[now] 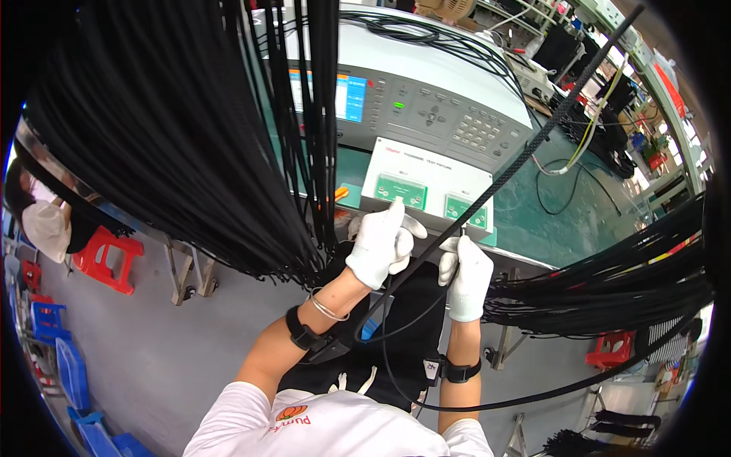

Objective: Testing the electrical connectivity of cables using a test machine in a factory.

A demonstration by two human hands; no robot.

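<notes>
My left hand, in a white glove, is closed, with its fingertips at the left green board of a white test fixture. Whatever it grips is hidden behind the fingers. My right hand, also gloved, pinches the end of a thin black cable just below the right green board. A dark tip shows above its fingers. Black braided cable crosses diagonally in front of the fixture, and cable loops hang between my forearms.
A grey bench tester with a lit screen stands behind the fixture, with coiled black cables on top. Thick bundles of black cables hang at left and right. Red stools stand on the floor. Another person sits at far left.
</notes>
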